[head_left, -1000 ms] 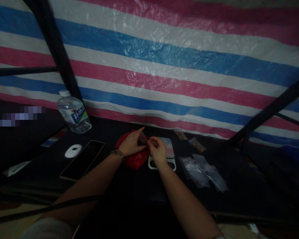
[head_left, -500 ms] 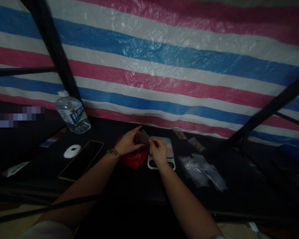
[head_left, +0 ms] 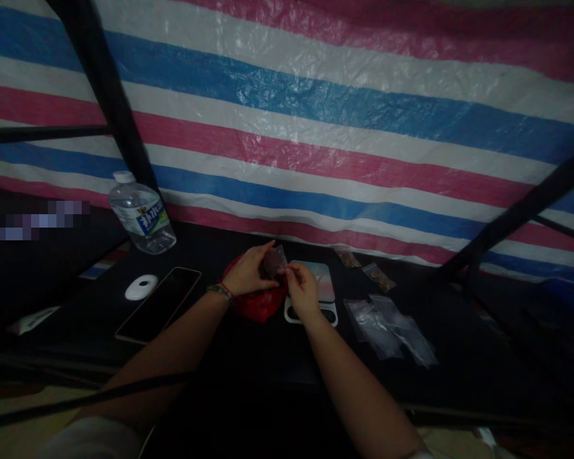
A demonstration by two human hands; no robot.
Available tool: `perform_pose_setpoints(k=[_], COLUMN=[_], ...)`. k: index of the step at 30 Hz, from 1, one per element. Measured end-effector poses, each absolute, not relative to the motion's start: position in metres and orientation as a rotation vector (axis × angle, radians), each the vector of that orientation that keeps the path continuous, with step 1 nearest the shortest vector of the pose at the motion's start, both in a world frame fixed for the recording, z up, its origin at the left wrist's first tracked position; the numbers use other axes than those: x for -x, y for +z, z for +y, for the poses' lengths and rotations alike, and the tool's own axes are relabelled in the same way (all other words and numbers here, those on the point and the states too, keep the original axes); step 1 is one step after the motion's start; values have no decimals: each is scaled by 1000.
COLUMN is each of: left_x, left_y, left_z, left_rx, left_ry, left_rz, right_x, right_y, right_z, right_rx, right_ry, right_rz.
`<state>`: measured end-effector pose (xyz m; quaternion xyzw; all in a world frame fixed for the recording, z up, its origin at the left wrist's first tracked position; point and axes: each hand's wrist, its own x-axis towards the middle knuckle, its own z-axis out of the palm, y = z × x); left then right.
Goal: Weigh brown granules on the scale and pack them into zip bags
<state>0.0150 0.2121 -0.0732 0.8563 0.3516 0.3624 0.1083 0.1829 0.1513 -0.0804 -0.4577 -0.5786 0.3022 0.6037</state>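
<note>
Above a red plastic bag [head_left: 261, 308], a small clear zip bag [head_left: 276, 257] stands tilted between my hands. My left hand [head_left: 247, 273], wearing a beaded bracelet, curls its fingers and thumb round the small bag's left side. The thumb and fingers of my right hand [head_left: 303, 290] pinch its right edge. Whatever is in it is too dark to make out. Partly under my right hand lies a white kitchen scale [head_left: 326, 284]. To its right are several flat zip bags [head_left: 375, 328], and behind them two zip bags [head_left: 379, 277] with brownish bits inside.
On the left are a phone [head_left: 160, 305], a white oval device [head_left: 141, 287] and a large clear bottle [head_left: 146, 217]. A striped plastic sheet [head_left: 316, 153] hangs behind the black table [head_left: 249, 370]. Dark metal bars [head_left: 108, 95] stand at both sides.
The small zip bag has come more upright between my hands, and its clear top shows more. Both hands keep nearly the same place; the view has shifted slightly.
</note>
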Motion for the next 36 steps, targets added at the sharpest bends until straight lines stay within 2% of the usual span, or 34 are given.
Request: perform_pose_setpoints(k=[4, 14, 20, 24, 36], left_x=[-18, -16, -13, -12, -10], left_y=[-77, -75, -78, -83, -80], left_z=[213, 216, 216, 220, 224], left_rx=[-2544, -2567, -2116, -1725, -1612], left_ry=[1069, 1053, 1212, 1181, 1220], left_rz=[1065, 1000, 832, 714, 802], right_x=[-182, -189, -190, -188, -190], right_y=[-81, -80, -81, -80, -81], right_z=[152, 159, 161, 161, 160], right_rx=[1043, 1167, 1102, 1063, 1102], right_ry=[761, 658, 734, 861, 814], right_rz=[-1325, -1315, -1141, -1083, -1163])
